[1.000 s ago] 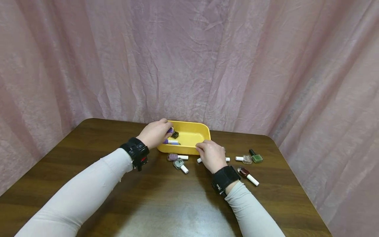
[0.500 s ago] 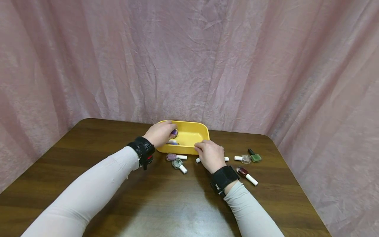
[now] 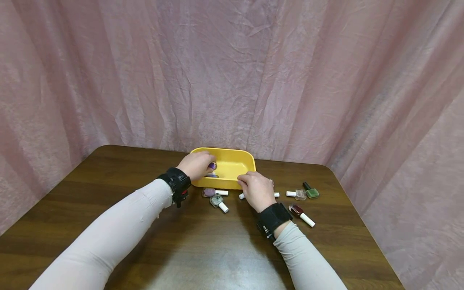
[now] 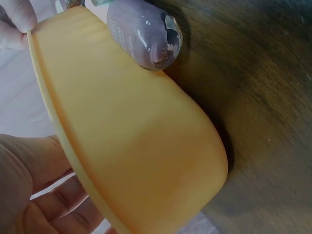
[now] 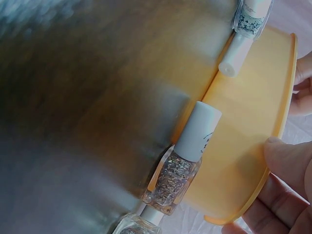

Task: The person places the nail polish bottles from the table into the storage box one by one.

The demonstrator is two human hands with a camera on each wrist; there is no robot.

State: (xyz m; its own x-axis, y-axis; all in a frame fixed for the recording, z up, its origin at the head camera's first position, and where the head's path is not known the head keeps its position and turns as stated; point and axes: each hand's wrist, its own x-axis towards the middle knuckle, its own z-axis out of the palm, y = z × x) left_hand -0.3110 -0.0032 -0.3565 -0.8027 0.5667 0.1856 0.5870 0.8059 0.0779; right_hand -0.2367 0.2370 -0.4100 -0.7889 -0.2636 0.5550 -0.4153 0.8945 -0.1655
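My left hand point(image 3: 195, 166) reaches over the left end of a yellow plastic tray point(image 3: 221, 184), its fingers down inside. At its fingertips it holds a purple nail polish bottle point(image 3: 212, 165), mostly hidden by the hand. Part of another bottle point(image 3: 212, 175) lies on the tray floor below. With thumb and fingers, my right hand point(image 3: 258, 190) grips the tray's front rim, as the right wrist view also shows. A lilac nail polish bottle point(image 4: 141, 34) lies against the tray's outer wall. Below my right hand lies a glitter nail polish bottle point(image 5: 175, 173) with a white cap.
On the wooden table point(image 3: 203, 249), a green-glitter bottle point(image 3: 217, 201) lies in front of the tray. To the right are a clear bottle point(image 3: 300, 195), a green bottle with a black cap point(image 3: 312, 193) and a dark red bottle point(image 3: 297, 210). A pink curtain point(image 3: 217, 80) hangs behind.
My left hand has moved slightly right and lower into the tray with the purple nail polish bottle. My right hand has kept its grip on the rim.
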